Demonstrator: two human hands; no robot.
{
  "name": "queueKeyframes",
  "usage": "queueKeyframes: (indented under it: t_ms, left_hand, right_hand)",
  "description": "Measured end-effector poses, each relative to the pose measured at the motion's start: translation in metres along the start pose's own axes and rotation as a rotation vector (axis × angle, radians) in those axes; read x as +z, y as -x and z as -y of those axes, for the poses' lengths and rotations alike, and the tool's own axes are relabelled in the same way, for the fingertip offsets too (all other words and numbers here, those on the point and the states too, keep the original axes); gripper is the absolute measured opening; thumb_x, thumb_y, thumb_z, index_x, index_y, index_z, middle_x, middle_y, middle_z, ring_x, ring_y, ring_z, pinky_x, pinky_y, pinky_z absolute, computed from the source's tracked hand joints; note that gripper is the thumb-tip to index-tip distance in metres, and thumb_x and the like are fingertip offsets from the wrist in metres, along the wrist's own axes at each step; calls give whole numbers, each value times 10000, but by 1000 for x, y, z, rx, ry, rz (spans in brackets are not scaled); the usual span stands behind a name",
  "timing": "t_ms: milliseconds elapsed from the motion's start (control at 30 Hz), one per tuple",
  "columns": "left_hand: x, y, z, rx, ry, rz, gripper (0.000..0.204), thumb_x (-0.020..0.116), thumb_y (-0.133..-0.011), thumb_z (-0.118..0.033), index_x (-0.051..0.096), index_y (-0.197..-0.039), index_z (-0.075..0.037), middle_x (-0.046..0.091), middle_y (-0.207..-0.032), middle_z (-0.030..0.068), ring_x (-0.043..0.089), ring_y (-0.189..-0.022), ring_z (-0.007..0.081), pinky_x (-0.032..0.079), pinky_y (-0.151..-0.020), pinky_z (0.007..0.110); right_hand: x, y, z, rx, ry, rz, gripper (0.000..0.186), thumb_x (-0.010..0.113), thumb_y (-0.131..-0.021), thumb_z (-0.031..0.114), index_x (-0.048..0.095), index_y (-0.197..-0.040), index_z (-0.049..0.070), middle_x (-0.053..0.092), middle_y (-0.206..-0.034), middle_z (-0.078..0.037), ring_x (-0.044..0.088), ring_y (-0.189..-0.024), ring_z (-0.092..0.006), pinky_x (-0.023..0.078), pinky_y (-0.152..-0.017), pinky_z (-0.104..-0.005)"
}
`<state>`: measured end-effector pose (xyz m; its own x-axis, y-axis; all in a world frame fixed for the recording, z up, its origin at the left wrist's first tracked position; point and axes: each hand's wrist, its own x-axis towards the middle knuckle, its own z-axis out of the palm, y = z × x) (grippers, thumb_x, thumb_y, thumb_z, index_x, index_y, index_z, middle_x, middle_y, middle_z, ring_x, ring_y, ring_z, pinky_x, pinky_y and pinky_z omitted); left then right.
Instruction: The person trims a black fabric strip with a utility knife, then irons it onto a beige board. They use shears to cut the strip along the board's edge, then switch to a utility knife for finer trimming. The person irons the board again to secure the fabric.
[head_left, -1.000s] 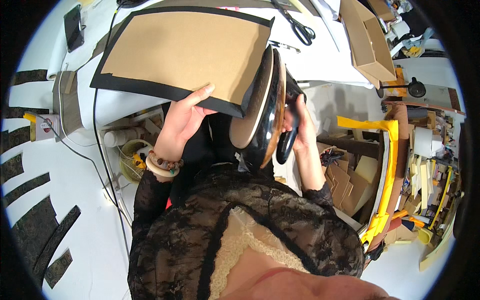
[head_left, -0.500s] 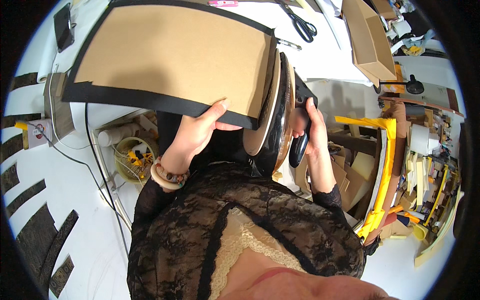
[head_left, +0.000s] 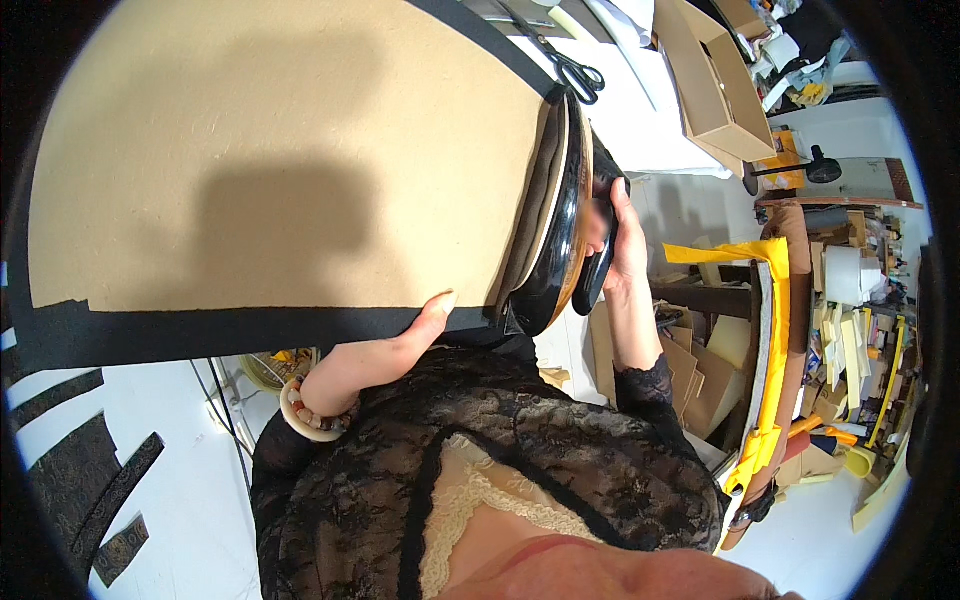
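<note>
A large tan board (head_left: 420, 140) with a black fabric border (head_left: 200, 335) is held up in front of me. My left hand (head_left: 410, 345) pinches its near edge close to the right corner, thumb on top, the other fingers hidden underneath. In my right hand (head_left: 625, 240) is a black clothes iron (head_left: 550, 270) with a brownish body, gripped by the handle. The iron stands on its side, its soleplate turned left toward the board. Along the board's right edge the fabric lies against the soleplate, or very near it.
Black-handled scissors (head_left: 580, 75) lie on the white table (head_left: 640, 125) beyond the iron. An open cardboard box (head_left: 715, 90) stands at the far right. Lower right, cardboard pieces (head_left: 725, 375) sit beside a yellow-edged frame (head_left: 770, 350). Dark patterned scraps (head_left: 75, 480) lie at left.
The board has come up closer to me and spread leftward, covering the phone and much of the table. Its right edge has turned toward the iron, which has shifted only slightly.
</note>
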<state>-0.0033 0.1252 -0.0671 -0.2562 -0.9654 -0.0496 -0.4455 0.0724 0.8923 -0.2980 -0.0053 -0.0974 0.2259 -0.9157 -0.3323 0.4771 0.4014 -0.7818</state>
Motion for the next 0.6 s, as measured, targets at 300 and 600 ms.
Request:
queueKeyframes:
  t_ms: [300, 600]
  left_hand:
    - [1, 14, -15, -156, 288, -64, 265, 648, -899, -215, 626, -1026, 18, 668, -973, 65, 631, -888, 153, 514, -791, 274]
    - [-1, 19, -12, 5, 268, -59, 216, 686, -857, -148, 635, -1013, -7, 667, -945, 63, 627, -871, 197, 504, -778, 308]
  right_hand:
    - [-1, 0, 10, -97, 135, -8, 359, 568, -959, 434, 486, -943, 85, 460, -561, 5, 452, -410, -95, 406, -388, -239]
    - [1, -4, 30, -138, 128, -10, 390, 547, -967, 443, 515, -929, 56, 453, -561, 13, 429, -414, -82, 383, -385, -230]
